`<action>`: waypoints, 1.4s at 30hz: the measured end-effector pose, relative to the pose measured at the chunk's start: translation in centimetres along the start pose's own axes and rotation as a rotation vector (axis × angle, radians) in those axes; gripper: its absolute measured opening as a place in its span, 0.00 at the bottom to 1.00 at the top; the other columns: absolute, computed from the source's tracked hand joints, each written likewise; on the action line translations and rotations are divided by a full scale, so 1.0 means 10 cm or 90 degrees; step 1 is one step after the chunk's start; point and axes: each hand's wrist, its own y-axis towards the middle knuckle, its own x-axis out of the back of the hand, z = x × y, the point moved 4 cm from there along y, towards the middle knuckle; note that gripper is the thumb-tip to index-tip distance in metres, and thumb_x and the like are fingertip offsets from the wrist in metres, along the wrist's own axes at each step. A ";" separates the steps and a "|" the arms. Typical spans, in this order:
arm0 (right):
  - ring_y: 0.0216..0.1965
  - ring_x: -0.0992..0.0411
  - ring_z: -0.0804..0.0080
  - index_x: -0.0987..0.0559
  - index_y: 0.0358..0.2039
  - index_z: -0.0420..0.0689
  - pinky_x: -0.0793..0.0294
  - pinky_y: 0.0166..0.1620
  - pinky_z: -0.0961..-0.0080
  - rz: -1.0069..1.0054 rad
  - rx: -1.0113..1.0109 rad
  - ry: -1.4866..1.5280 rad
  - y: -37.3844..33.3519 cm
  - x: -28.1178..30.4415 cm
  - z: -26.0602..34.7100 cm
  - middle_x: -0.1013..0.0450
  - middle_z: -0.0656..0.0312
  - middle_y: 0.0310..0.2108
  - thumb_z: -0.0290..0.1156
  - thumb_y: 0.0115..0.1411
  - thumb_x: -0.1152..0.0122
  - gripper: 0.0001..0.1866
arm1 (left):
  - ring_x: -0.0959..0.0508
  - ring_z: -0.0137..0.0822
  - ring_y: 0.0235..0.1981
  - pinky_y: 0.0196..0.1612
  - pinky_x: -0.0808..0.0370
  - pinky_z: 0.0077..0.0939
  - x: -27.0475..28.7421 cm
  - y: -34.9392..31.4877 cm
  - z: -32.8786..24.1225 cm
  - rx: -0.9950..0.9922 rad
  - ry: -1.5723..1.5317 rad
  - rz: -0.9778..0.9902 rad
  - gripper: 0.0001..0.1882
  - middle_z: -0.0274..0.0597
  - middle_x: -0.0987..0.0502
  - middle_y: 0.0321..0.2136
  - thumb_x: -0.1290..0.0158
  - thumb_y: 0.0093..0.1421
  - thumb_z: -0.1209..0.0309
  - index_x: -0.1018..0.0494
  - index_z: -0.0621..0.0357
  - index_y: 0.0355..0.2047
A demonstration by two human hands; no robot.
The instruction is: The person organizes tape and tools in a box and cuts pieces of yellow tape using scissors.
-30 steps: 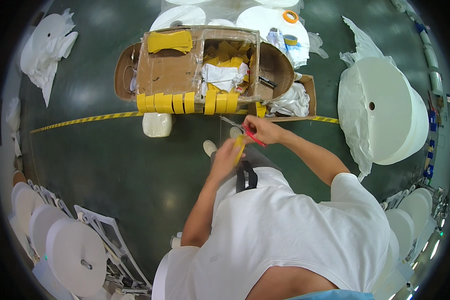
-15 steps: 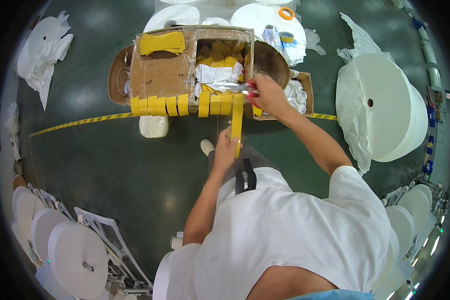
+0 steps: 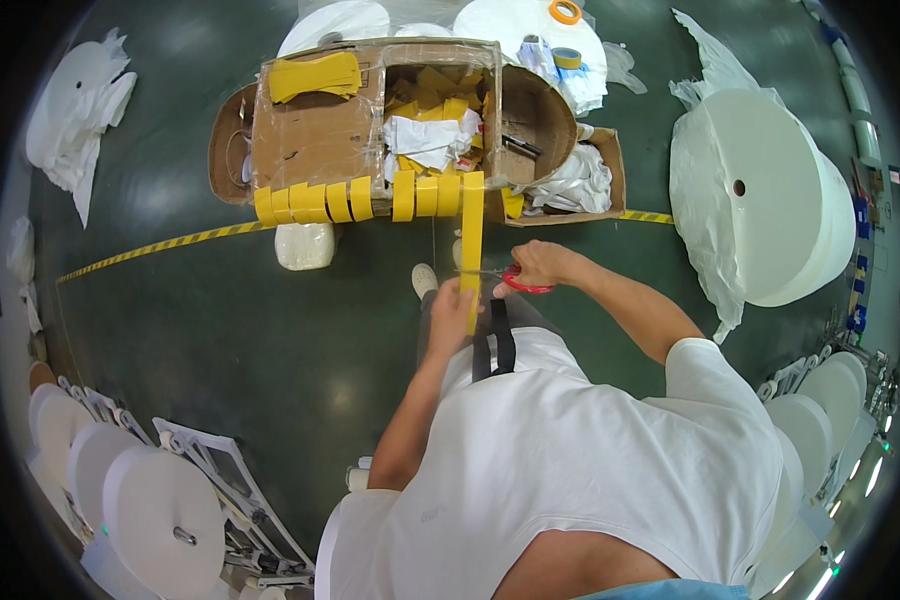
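A long yellow tape strip hangs from the front edge of a brown cardboard box. Its lower part is held by my left hand, fingers closed on it. My right hand grips red-handled scissors, whose blades lie across the strip just above my left hand. How far apart the blades are is hard to make out. Along the box edge, to the left of the long strip, sits a row of several short yellow tape pieces.
The box's opening contains yellow scraps and crumpled white material. Flat yellow pieces lie on its top. To the right are a rounded cardboard bin and a carton of white scraps. A large white roll stands farther right.
My right hand has brought the scissors from over the box down and toward me, to the strip. My left hand has shifted slightly lower along with the strip.
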 end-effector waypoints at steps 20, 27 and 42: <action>0.39 0.17 0.44 0.16 0.37 0.36 0.18 0.43 0.52 -0.598 -0.039 -0.106 -0.61 2.02 -1.23 0.17 0.46 0.32 0.40 0.62 0.27 0.18 | 0.14 0.61 0.46 0.48 0.18 0.48 -1.45 0.74 -2.25 -0.589 0.476 0.019 0.27 0.61 0.14 0.43 0.31 0.62 0.67 0.29 0.62 0.57; 0.42 0.18 0.49 0.14 0.31 0.42 0.18 0.46 0.55 -0.548 0.004 -0.334 0.84 2.05 -1.29 0.18 0.47 0.38 0.30 0.60 0.36 0.07 | 0.13 0.56 0.34 0.39 0.18 0.53 -1.86 1.83 -2.00 -0.493 0.808 -0.091 0.16 0.55 0.14 0.32 0.38 0.60 0.71 0.28 0.62 0.45; 0.47 0.22 0.47 0.17 0.46 0.44 0.22 0.52 0.51 -0.896 0.030 0.396 -0.71 0.65 -1.27 0.20 0.51 0.43 0.35 0.67 0.36 0.11 | 0.17 0.61 0.45 0.48 0.21 0.49 -2.31 0.49 -1.74 -0.506 0.544 0.301 0.19 0.62 0.17 0.43 0.40 0.71 0.65 0.24 0.65 0.55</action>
